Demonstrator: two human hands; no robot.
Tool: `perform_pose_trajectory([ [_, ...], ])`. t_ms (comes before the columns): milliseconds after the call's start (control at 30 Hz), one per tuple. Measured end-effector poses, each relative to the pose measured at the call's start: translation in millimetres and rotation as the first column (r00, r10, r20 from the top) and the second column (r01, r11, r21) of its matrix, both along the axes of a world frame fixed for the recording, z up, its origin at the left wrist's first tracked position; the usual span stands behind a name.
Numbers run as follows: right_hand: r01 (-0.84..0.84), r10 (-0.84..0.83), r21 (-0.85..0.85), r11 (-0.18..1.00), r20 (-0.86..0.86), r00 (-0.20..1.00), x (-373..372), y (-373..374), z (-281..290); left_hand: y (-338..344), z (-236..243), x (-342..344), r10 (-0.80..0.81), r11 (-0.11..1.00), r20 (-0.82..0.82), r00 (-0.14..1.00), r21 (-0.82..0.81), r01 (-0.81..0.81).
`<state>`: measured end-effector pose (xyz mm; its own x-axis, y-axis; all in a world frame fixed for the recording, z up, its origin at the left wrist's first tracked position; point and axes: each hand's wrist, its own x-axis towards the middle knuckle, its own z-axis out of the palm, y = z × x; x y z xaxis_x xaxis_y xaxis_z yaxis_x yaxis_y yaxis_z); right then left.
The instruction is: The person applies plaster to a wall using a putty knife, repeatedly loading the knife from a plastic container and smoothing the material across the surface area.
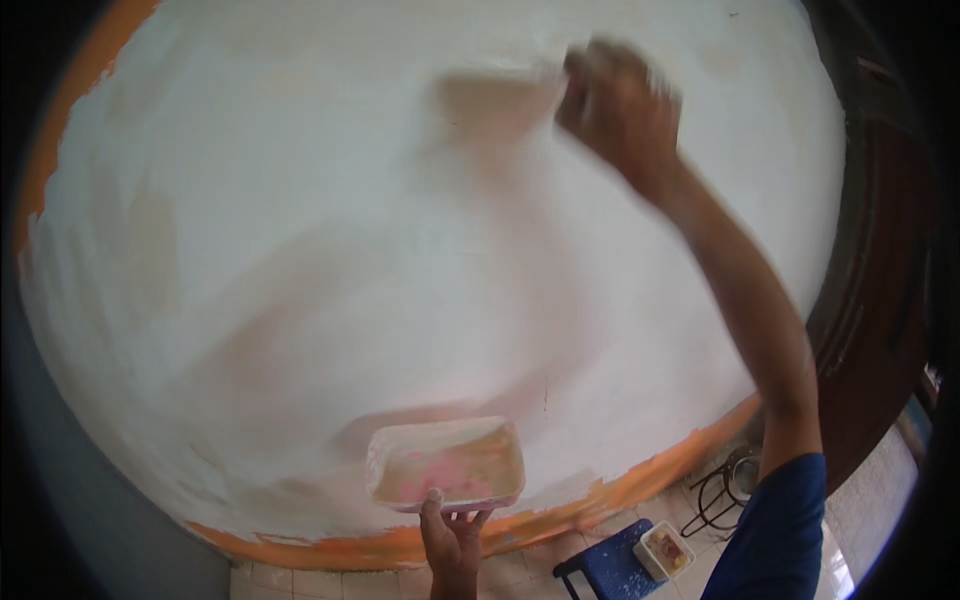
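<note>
A shallow, rounded rectangular tub (440, 434) is held up low in front of the wall (300, 150), at the lower middle of the view, by the left hand (452, 545). The near rim is pinched there: the thumb is laid over it and the other fingers are tucked beneath the base. The tub is judged to be light and thin-walled, fairly stiff but apt to flex at the rim, and perhaps slippery where it is smeared. A firmer hold would be given by a palm spread under the middle of the base, since weight at the far end could tip it. Inside, a pinkish residue (445, 468) is spread over a tan-looking bottom; its depth cannot be made out.

High on the wall, the right hand (620, 110) is blurred; its fingers appear curled in, and beside them a pale, thin shape is glimpsed, but whether it is being pinched cannot be told. The wall is coated whitish, with an orange border (600, 505) left along the lower edge. Below, on a blue stool (600, 560), a small pale box (650, 562) is set, with brownish matter inside. Beside it a dark metal frame (710, 500) is seen
</note>
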<state>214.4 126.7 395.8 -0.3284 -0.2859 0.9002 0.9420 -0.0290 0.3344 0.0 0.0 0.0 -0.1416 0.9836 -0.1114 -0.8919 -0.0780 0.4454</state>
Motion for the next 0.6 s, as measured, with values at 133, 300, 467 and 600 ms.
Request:
perform_pose_trajectory([
  [133, 0.104, -0.109, 0.090, 0.990, 0.053, 0.993, 17.7, 25.9, -0.7, -11.4, 8.8, 8.9, 0.003, 1.000, 0.005, 1.000, -0.028, -0.003],
  [300, -0.106, 0.125, -0.072, 0.992, 0.353, 0.927, -21.6, 41.8, -195.9, -23.8, 16.1, -7.8, 0.022, 0.997, -0.089, 0.996, -0.075, -0.029],
  [467, -0.232, 0.415, -0.582, 0.780, 0.203, 0.887, -25.7, -29.8, -232.4, -31.8, 38.4, 4.1, 0.014, 0.996, -0.217, 0.976, -0.088, -0.034],
  [600, -0.950, 0.387, -0.272, 0.151, -0.868, 0.310, -33.2, -38.0, -183.3, -24.7, 23.4, -21.0, 0.013, 0.991, -0.216, 0.976, -0.127, -0.041],
])
